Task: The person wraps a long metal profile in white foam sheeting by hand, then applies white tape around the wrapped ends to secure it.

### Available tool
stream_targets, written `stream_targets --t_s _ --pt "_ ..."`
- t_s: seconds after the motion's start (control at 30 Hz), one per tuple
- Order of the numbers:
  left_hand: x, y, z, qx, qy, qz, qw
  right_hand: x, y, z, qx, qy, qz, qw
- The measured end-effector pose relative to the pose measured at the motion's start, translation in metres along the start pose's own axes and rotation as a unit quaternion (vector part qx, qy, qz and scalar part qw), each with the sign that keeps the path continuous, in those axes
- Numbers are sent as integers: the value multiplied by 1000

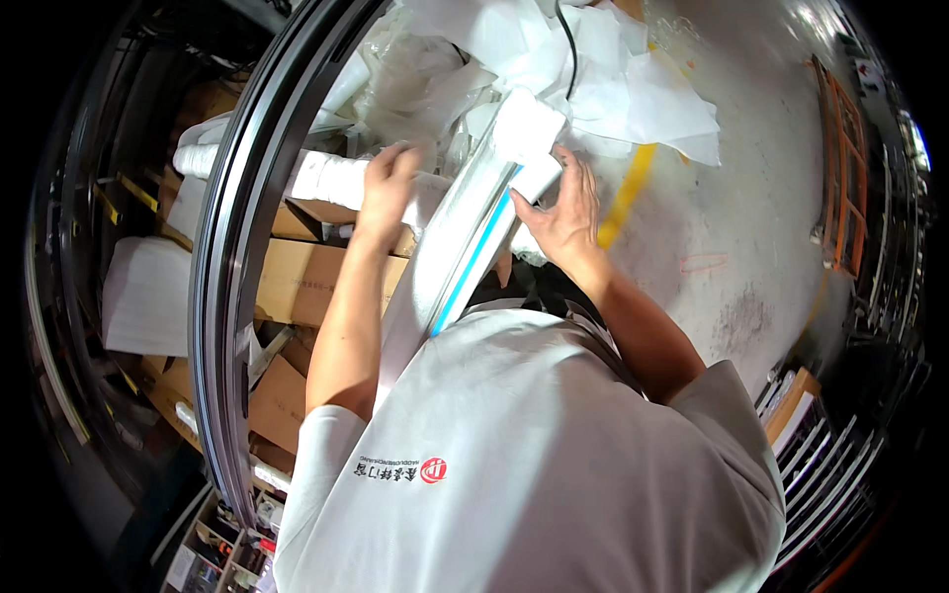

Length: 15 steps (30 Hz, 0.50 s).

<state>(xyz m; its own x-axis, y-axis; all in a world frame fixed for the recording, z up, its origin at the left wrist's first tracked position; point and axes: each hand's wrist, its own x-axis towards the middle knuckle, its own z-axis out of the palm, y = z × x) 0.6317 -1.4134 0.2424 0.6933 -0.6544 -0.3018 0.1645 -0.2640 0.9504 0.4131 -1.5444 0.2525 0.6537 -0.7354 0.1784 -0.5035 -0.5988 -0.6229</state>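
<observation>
Right hand (565, 212) has its fingers curled around the white foam wrap (529, 138) capping the long pale profile (465, 262). Left hand (388, 188) presses loosely bent fingers on its wrapped side. The profile runs from the person's chest up toward the heap of white sheets (613, 79), beside cardboard boxes (297, 282).

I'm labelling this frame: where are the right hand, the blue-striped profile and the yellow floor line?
right hand (565, 219), head view, back of hand.
blue-striped profile (465, 262), head view, mid-length.
yellow floor line (627, 193), head view, middle stretch.
</observation>
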Motion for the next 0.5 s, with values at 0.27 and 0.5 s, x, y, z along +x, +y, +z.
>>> stream_targets --t_s 0.27,0.5 --pt "-54 -51 -16 59 -80 -194 976 -105 36 32 159 6 117 980" --pt "-76 -88 -15 -272 -218 -433 831 -82 24 31 226 -109 186 950"
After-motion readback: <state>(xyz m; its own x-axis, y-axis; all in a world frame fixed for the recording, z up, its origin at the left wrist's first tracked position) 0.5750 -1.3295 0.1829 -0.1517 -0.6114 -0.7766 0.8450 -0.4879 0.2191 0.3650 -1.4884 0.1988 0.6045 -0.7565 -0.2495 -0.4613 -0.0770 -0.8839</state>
